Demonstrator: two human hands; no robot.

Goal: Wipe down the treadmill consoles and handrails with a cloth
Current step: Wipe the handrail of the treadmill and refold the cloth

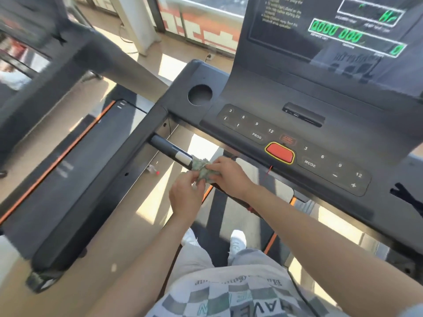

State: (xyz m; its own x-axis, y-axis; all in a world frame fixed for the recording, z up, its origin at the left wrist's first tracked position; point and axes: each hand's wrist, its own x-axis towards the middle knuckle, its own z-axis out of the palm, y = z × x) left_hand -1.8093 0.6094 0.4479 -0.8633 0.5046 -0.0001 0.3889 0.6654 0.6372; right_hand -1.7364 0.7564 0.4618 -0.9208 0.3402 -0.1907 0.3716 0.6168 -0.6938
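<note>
Cloth (203, 170), crumpled and pale green, sits bunched between both hands just below the front edge of the console (286, 104), touching the inner end of the short grip bar (170, 151) that juts out from the left upright. The right hand (229, 177) covers the cloth from above and to the right, its fingers curled over the wad and gripping it. The left hand (185, 197) comes up from below, with thumb and fingertips pinching the cloth's lower edge. The bar is dark with a silvery band near the cloth. On the console a red stop button (280, 153) with a yellow rim lies just right of the hands, flanked by two keypads with the numbers 3, 6, 9 and 12 and the labels PROG and MODE. A round cup holder (199, 94) is set in the console's left corner, and the screen (332, 30) above shows green digits, partly blurred. The long dark handrail (91, 170) runs down the left side, well apart from the hands. Beneath the forearms, two white shoes (238, 242) stand on the belt (219, 213). A second treadmill (45, 56) stands to the left, smeared by motion blur, and sunlight falls in patches on the floor (174, 65).
</note>
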